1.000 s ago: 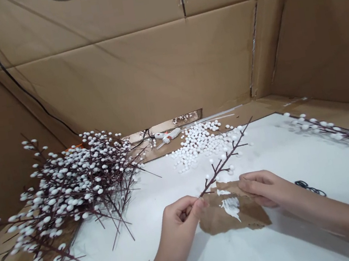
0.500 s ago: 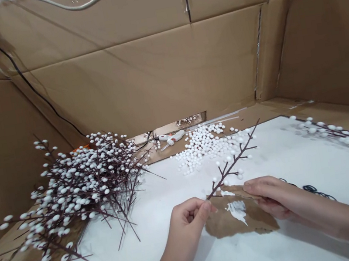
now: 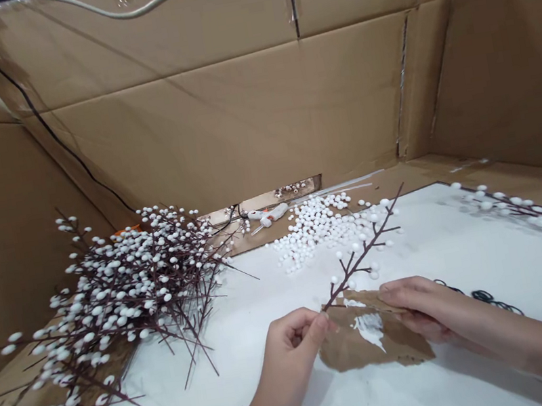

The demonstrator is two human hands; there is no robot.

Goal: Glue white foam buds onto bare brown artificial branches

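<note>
My left hand (image 3: 294, 350) pinches the lower end of a dark brown twig (image 3: 360, 261), which slants up and to the right. A few white balls sit on its short side shoots, and other shoots are bare. My right hand (image 3: 422, 309) is closed on the edge of a torn brown cardboard piece (image 3: 400, 340). White paste (image 3: 370, 330) is smeared on that cardboard, just beside the twig's lower end. Behind the twig lies a pile of loose white foam balls (image 3: 313, 227) on the white board (image 3: 220, 403).
A heap of twigs with white balls (image 3: 130, 287) lies at the left. More finished-looking twigs (image 3: 534, 209) rest at the right edge. A white glue gun (image 3: 273, 214) lies at the back, and black cords (image 3: 492, 298) near my right wrist. Cardboard walls (image 3: 217, 122) surround the board.
</note>
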